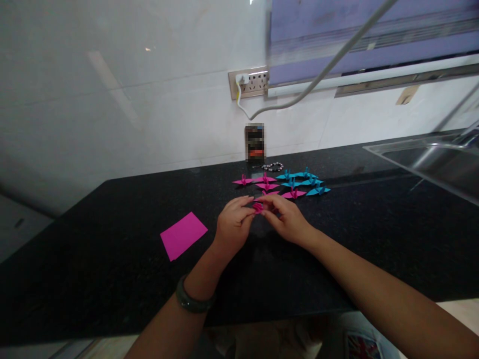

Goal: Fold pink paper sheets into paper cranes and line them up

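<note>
Between my two hands, just above the dark countertop, is a small folded pink paper [258,208], partly hidden by fingers. My left hand [235,219] pinches it from the left with thumb and fingers. From the other side my right hand [286,218] grips it the same way. Behind the hands stand several pink paper cranes [267,187], one partly covered by my fingers. Several blue paper cranes [318,190] are grouped to their right. Flat pink paper sheets [183,236] lie to the left of my left hand.
A beaded bracelet [273,167] lies behind the cranes, near an upright phone-like object [255,143], blurred out, at the wall. A plugged-in cable [284,105] hangs from the wall socket [252,83]. At the right, a metal sink [430,157] is set into the countertop [112,279].
</note>
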Tool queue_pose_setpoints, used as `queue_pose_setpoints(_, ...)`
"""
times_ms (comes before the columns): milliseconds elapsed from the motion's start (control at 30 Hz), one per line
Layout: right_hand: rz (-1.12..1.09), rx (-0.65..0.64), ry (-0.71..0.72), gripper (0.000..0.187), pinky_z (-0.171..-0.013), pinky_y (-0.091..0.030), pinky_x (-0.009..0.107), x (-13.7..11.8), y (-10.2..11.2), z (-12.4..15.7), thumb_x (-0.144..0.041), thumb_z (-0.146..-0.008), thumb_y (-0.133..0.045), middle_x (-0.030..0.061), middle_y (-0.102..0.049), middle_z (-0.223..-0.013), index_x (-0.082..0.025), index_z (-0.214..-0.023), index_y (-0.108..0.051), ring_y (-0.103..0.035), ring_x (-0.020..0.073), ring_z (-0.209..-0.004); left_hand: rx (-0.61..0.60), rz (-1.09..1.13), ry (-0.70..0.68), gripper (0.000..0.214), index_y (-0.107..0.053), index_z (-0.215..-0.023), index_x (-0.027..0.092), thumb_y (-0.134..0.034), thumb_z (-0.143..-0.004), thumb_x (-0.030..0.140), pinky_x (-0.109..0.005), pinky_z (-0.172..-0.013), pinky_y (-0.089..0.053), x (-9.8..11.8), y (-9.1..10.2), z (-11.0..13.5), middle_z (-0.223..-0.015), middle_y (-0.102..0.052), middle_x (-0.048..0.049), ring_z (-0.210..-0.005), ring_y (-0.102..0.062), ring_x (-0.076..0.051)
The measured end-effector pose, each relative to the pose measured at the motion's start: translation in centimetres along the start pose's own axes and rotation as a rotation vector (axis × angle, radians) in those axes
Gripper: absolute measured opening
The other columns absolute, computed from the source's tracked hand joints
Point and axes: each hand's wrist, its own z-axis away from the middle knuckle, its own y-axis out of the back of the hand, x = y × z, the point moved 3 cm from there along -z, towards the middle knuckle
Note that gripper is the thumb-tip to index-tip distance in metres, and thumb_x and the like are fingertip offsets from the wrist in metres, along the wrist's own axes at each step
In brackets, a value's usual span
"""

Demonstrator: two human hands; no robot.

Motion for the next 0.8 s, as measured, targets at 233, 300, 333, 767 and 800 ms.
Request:
queue_pose_setpoints(233,-0.005,-0.027,0.099,0.033,-0.079,-0.043,0.031,-0.1,-0.1,0.0,-0.012,-0.080,-0.045,0.0081,-0.060,-0.097,-0.018,-0.112,-0.051,-0.054,0.0169,-0.089,-0.035,-0.067,-0.043,0.019,-0.066,-0.082,0.023,-0.052,-0.074,0.014,-0.040,-0.092,-0.037,-0.1,-0.1,0.1,-0.102,-0.063,-0.0066,-0.102,-0.053,-0.019)
queue_pose_setpoints(300,-0.012,-0.013,0.089,0.032,-0.080,-0.043,0.032,0.0,0.0,-0.1,-0.012,-0.080,-0.045,0.0075,-0.061,-0.098,-0.019,-0.110,-0.052,-0.055,0.0168,-0.089,-0.045,-0.062,-0.045,0.019,-0.066,-0.082,0.022,-0.051,-0.074,0.014,-0.040,-0.091,-0.037,0.0,-0.2,0.1,-0.100,-0.064,-0.0072,-0.100,-0.054,-0.019)
queue_pose_setpoints(333,-0.014,-0.011,0.083,0.031,-0.079,-0.043,0.032,0.0,0.0,-0.1,-0.012,-0.080,-0.045,0.0073,-0.061,-0.099,-0.020,-0.109,-0.053,-0.055,0.0169,-0.089,-0.047,-0.050,-0.042,0.018,-0.066,-0.082,0.022,-0.051,-0.074,0.014,-0.040,-0.091,-0.038,0.1,-0.2,0.1,-0.099,-0.065,-0.0073,-0.099,-0.055,-0.019)
queue_pose_setpoints(767,-0.011,-0.005,-0.027,0.012,-0.068,-0.041,0.029,0.0,0.0,-0.3,-0.017,-0.080,-0.046,0.0049,-0.059,-0.078,-0.018,-0.083,-0.058,-0.052,0.0160,-0.075,0.083,0.342,0.367,0.015,-0.062,-0.081,0.018,-0.062,-0.066,0.022,-0.027,-0.066,-0.047,-0.3,-0.7,0.6,-0.074,-0.063,-0.0034,-0.069,-0.059,-0.015)
queue_pose_setpoints(800,-0.029,-0.004,-0.046,0.011,-0.067,-0.041,0.028,0.1,0.0,-0.2,-0.018,-0.080,-0.047,0.0046,-0.058,-0.077,-0.018,-0.081,-0.058,-0.052,0.0155,-0.074,0.082,0.419,0.426,0.019,-0.060,-0.084,0.017,-0.063,-0.065,0.022,-0.025,-0.064,-0.047,-0.6,-0.9,0.6,-0.074,-0.063,-0.0030,-0.068,-0.059,-0.014)
